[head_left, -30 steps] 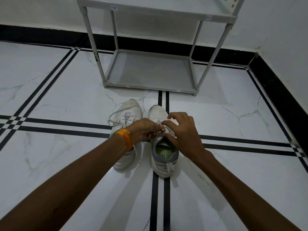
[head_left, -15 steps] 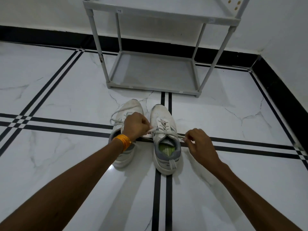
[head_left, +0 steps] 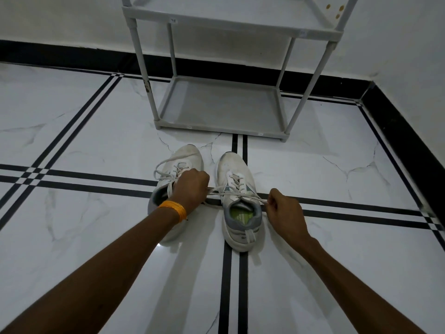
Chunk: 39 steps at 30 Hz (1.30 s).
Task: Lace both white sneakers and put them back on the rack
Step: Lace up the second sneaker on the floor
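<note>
Two white sneakers stand side by side on the floor, toes toward the rack. The right sneaker [head_left: 237, 189] has a grey collar and a green insole. Its lace [head_left: 218, 192] is stretched tight to both sides. My left hand [head_left: 191, 186], with an orange band on the wrist, is shut on the left lace end and lies over the left sneaker [head_left: 186, 156], hiding its middle. My right hand [head_left: 283, 208] pinches the right lace end just beside the shoe's collar. Loose lace loops lie on the left sneaker.
The grey shoe rack [head_left: 221, 127] stands just beyond the shoes, its bottom shelf bare. A white marble floor with black stripes [head_left: 96, 175] spreads all round. A black skirting and white walls close the corner at the back right.
My hands were together over the right sneaker's tongue; they have drawn apart sideways, pulling the lace tight. The view has tilted slightly, with the rack lower in the frame.
</note>
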Each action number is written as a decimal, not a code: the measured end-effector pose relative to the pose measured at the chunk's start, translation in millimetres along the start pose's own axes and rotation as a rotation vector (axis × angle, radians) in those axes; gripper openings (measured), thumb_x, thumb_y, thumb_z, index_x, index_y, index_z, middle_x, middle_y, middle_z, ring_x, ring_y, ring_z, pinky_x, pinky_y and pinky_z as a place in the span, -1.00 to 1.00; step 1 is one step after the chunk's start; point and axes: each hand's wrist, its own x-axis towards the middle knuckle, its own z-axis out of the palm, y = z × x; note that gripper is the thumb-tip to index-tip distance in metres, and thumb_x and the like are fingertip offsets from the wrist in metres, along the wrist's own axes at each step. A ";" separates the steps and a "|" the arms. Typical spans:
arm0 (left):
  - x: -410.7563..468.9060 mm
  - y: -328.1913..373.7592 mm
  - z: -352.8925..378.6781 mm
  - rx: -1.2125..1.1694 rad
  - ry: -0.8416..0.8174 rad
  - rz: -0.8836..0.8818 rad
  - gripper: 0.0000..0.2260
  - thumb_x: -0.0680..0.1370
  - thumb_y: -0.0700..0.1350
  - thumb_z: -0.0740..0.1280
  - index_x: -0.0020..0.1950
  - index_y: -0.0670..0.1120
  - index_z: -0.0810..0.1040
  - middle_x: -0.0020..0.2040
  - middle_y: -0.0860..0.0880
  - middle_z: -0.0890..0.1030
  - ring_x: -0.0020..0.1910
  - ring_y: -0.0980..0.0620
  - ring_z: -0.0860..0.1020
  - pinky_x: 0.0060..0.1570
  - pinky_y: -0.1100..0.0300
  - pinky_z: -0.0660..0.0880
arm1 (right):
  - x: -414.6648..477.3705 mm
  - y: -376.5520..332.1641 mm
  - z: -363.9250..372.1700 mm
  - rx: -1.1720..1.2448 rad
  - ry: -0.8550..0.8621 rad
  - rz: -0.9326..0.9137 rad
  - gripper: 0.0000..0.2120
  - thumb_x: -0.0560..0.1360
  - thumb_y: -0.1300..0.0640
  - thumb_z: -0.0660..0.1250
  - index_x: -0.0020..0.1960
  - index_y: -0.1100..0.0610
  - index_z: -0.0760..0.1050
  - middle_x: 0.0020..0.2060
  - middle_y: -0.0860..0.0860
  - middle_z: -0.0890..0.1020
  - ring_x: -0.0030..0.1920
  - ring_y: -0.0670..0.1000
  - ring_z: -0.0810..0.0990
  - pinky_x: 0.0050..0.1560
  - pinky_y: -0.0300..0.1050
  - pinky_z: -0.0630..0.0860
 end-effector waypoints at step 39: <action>-3.3 -20.2 15.6 -0.269 -0.023 -0.046 -0.93 0.53 -0.19 0.35 -0.06 -0.18 0.59 -0.23 -0.16 0.68 -0.40 -0.07 0.62 -0.19 0.05 0.65 | 25.2 -64.9 5.4 0.372 -0.010 -0.162 -0.90 0.57 0.13 0.30 -0.05 0.12 0.57 -0.25 0.01 0.67 -0.27 -0.03 0.63 -0.22 -0.01 0.61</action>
